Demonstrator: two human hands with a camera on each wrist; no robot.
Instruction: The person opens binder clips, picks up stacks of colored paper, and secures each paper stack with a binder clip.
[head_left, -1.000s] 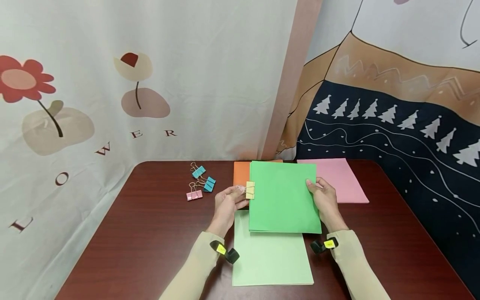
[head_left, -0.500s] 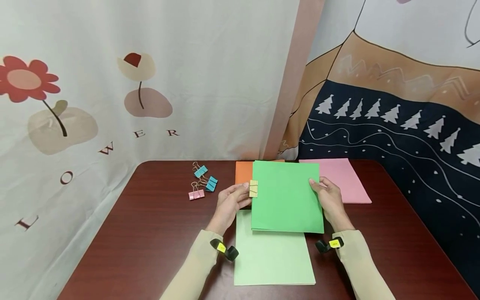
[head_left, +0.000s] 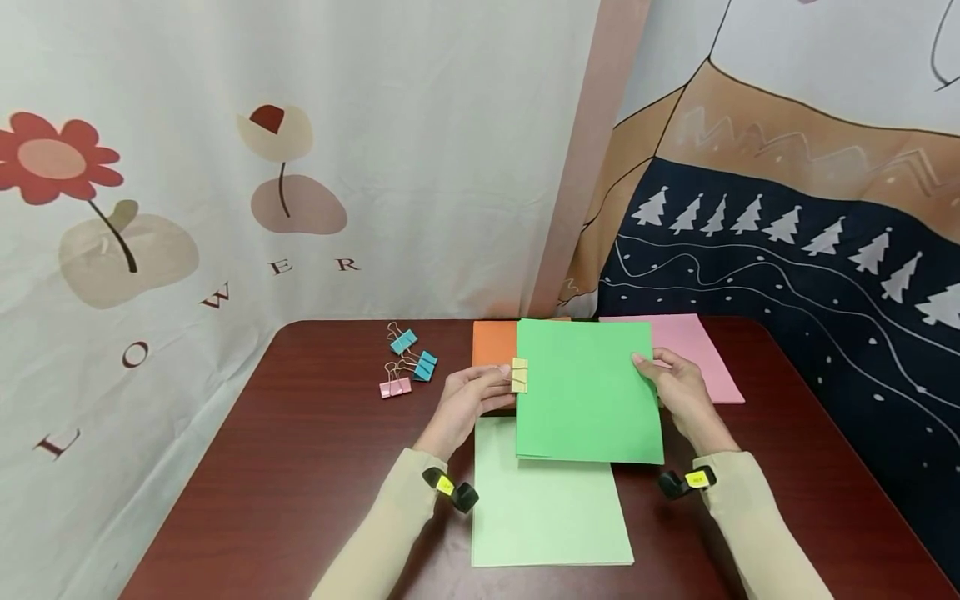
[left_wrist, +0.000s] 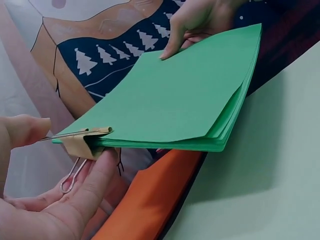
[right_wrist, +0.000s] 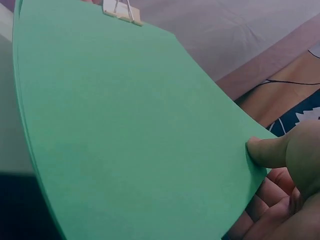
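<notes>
A stack of bright green paper [head_left: 588, 392] is held up above the table, with loose sheet edges fanning slightly in the left wrist view. A pale yellow binder clip [head_left: 520, 376] sits on its left edge. My left hand [head_left: 463, 410] pinches the clip, thumb at the upper wire handle [left_wrist: 65, 134] and fingers underneath, while the lower handle [left_wrist: 75, 175] hangs down. At the opposite edge my right hand [head_left: 684, 398] grips the stack, thumb on top and fingers below. Part of a light green paper stack [head_left: 551, 517] lies hidden beneath.
Two blue binder clips [head_left: 424, 367] and a pink binder clip [head_left: 395, 387] lie at the back left of the dark wooden table [head_left: 300, 467]. Orange paper [head_left: 493, 342] and pink paper [head_left: 693, 358] lie behind the green stack, partly covered. Printed curtains [head_left: 420, 167] hang behind.
The green stack and its yellow clip have shifted a little to the right, both hands moving with them. The left thumb and fingers stay at the clip.
</notes>
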